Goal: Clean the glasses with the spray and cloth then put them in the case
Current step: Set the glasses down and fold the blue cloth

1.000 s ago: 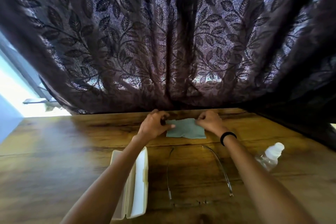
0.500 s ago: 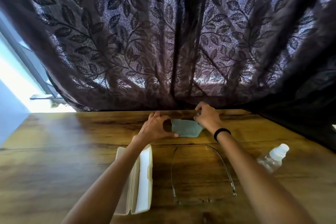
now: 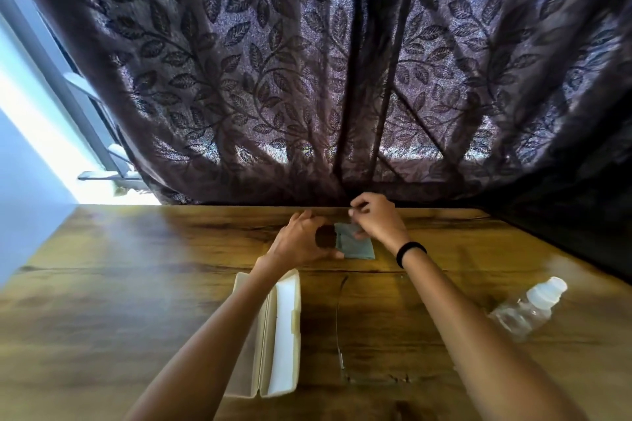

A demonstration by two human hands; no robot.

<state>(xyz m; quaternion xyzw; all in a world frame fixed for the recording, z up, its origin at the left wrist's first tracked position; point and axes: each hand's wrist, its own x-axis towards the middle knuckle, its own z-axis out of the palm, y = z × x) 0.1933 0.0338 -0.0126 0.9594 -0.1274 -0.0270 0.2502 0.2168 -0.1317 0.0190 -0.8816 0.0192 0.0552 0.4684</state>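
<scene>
Far left: a bright window strip and pale wall beside the wooden counter. Behind the counter's far edge, across almost the whole width, a dark leaf-patterned curtain, hem touching or just above the wood. Left of centre, near side: an open white case, both halves lying flat, partly crossed by the left forearm. Beyond the case, the left hand, curved with thumb and fingers apart, thumb tip pressing the near left corner of the blue-green cloth; grip not closed around it. Cloth lying folded on the wood near the far edge, just in front of the curtain. On the cloth's far right corner, the right hand, fingertips pinched together on a raised edge of the fabric; a black band on that wrist. Nearer, between the two forearms: the thin-framed glasses, temples open and pointing away, lenses toward the near edge, right side hidden under the right forearm, frame faint against the wood. Right, well apart from the cloth: a clear spray bottle with white cap, lying on its side, cap pointing far right. Far right corner in deep shadow.
</scene>
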